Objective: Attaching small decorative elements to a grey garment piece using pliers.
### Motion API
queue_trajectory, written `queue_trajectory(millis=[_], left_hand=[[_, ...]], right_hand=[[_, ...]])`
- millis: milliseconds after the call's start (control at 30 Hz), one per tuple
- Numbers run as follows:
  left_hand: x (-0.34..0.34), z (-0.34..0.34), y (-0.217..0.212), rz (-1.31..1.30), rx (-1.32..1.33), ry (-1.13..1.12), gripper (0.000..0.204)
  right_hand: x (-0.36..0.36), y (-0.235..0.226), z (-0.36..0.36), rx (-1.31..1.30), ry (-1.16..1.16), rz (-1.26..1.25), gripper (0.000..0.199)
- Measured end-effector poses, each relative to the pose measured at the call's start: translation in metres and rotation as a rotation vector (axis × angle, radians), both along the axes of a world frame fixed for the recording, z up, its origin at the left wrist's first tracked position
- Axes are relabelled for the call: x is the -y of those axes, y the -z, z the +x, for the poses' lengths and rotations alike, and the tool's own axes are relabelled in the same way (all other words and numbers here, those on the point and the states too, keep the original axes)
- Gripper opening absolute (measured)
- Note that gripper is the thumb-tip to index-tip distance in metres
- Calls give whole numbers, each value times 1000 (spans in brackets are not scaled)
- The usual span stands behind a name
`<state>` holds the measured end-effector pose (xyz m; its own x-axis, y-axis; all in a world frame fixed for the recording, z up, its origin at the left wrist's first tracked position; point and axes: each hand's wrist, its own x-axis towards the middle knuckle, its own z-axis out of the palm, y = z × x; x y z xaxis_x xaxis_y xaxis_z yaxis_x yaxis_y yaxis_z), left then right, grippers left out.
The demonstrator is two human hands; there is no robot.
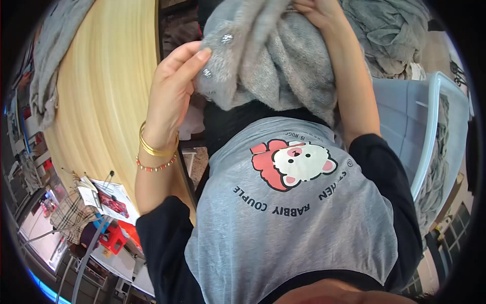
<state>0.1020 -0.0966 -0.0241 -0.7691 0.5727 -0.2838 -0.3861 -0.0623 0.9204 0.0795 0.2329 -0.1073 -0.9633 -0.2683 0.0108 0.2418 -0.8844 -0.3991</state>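
Note:
A grey fuzzy garment (276,66) with shiny round buttons hangs in front of my chest, over my grey shirt with a cartoon print. My left hand (174,86) pinches its left edge near the buttons, fingers closed on the fabric; gold and beaded bracelets circle that wrist. My right hand (316,10) grips the top of the garment at the upper edge of the view, partly cut off.
A pale wooden table (106,96) lies to my left, with a grey cloth (48,61) draped over its far side. A heap of grey garments (390,35) sits at upper right beside a pale blue plastic bin (430,126). Papers and tags (101,195) lie at the table's near end.

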Motion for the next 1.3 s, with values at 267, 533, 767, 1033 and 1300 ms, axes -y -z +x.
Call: queue_trajectory(millis=[267,533,767,1033,1300], left_hand=[[-20,-12,48,-48,130,101,27],[-19,-11,56,-52,-68,2,46],[-4,-14,48,-125,-218,-51,49],[5,-26,39,-65,50,-41,42],[-23,-19,29,534,23,121,48]], right_hand=[[-29,36,48,190,361,699,10],[20,-15,57,143,622,1196,26],[69,-45,70,42,675,1375,34],[108,-31,78,-116,504,1233,28],[110,-35,83,-136,398,1192,22]])
